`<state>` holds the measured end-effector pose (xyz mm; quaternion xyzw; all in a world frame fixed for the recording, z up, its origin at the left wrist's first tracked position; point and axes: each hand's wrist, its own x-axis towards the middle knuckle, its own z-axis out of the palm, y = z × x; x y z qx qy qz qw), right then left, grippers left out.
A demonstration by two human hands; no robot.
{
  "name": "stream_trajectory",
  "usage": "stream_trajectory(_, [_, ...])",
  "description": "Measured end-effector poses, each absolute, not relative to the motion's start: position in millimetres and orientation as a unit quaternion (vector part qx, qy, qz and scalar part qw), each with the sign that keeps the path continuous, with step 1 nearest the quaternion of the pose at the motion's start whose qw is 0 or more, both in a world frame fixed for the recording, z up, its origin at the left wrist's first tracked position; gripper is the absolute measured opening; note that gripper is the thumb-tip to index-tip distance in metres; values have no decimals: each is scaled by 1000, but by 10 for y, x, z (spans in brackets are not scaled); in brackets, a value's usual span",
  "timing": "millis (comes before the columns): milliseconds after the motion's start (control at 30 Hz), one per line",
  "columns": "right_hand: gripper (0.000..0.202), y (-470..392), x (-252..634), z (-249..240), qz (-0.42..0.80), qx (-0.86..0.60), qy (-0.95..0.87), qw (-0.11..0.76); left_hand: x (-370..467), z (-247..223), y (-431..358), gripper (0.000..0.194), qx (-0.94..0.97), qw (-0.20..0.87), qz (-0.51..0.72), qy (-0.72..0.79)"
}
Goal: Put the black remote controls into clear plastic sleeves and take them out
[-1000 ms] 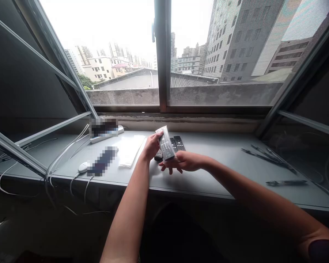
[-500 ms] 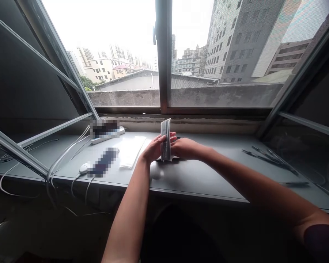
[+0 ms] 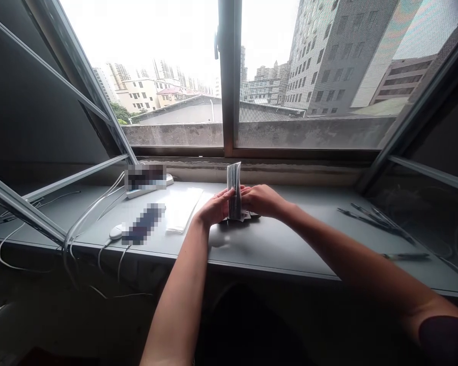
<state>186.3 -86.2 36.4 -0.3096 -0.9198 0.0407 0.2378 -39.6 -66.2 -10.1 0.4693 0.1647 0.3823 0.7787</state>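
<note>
A thin, see-through plastic pouch (image 3: 234, 175) with dark contents stands upright, edge toward me, above the middle of the desk. My left hand (image 3: 218, 206) is closed on its left side, thumb across the near face. My right hand (image 3: 263, 200) has its fingers bent against the pouch's right side; their tips are partly hidden behind it. What is inside the pouch is too blurred to name. Low beneath the hands, a dark flat object (image 3: 255, 215) shows in part on the desk.
A pile of clear plastic sleeves (image 3: 183, 211) lies left of my hands. Farther left are a blurred-out dark device (image 3: 143, 226), a white round charger (image 3: 115, 232), a white power strip (image 3: 170, 180) and cables (image 3: 95, 208). Several dark pens (image 3: 381, 221) lie right. Metal frames flank the desk.
The pouch has shifted slightly right and turned more upright. My right hand's fingers have curled in closer against it, and my left hand has stayed on it.
</note>
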Motion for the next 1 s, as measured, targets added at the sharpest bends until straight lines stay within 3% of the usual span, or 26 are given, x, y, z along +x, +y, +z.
stream_trajectory(133, [22, -898, 1880, 329, 73, -373, -867, 324, -369, -101, -635, 46, 465, 760, 421, 169])
stream_trajectory(300, [44, -1034, 1880, 251, 162, -440, -789, 395, -327, -113, -583, 50, 470, 741, 450, 164])
stream_trajectory(533, [107, -1184, 1705, 78, 386, -421, -704, 422, -336, -102, -598, 53, 491, 727, 456, 151])
stream_trajectory(1000, [120, -1124, 1898, 132, 582, -401, -524, 475, -322, -183, -508, 53, 513, 687, 487, 165])
